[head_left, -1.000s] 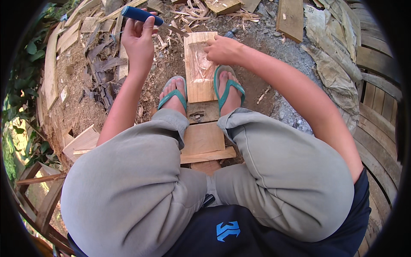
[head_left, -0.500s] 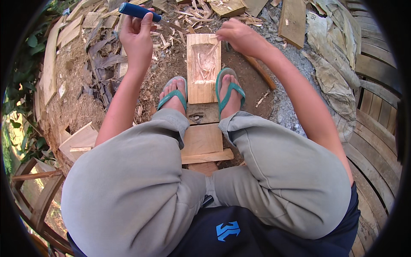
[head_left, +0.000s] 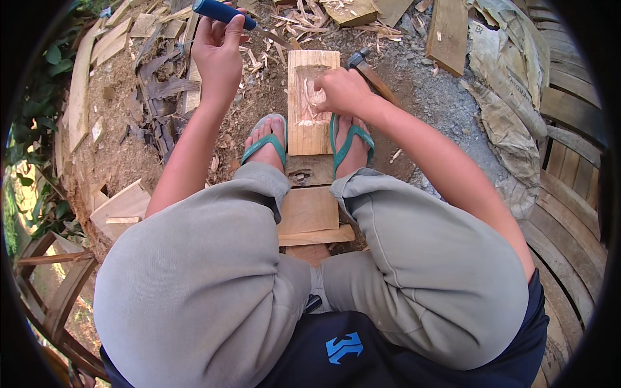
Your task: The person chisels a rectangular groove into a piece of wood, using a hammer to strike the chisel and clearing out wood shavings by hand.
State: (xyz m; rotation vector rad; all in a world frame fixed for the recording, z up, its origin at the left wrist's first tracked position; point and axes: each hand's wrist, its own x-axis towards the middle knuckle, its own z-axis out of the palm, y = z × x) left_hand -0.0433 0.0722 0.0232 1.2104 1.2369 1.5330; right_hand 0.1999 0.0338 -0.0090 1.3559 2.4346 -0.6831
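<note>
My left hand point(head_left: 218, 48) grips a chisel by its blue handle point(head_left: 223, 13); the metal blade point(head_left: 273, 39) slants down toward the far left corner of a pale wooden block point(head_left: 309, 141). A rectangular hollow is cut in the block, with loose shavings point(head_left: 306, 97) inside. Over the right side of that hollow is my right hand point(head_left: 343, 92), fingers bent and thumb apart from them. No object shows between them, though the palm side is partly hidden. Just beyond this hand lies a hammer point(head_left: 376, 81) with a dark head and wooden handle. My sandalled feet flank the block.
Wood chips point(head_left: 304, 19) and offcuts litter the ground at the far side. A plank point(head_left: 446, 35) and a crumpled sack point(head_left: 504, 97) lie to the right, beside slatted wood point(head_left: 569, 194). Boards point(head_left: 307, 210) lie between my legs. Dark bark strips point(head_left: 158, 90) are at left.
My right hand has come nearer and to the left, from the block's far right corner to over the hollow, uncovering the hammer head. The left hand still holds the chisel, barely shifted.
</note>
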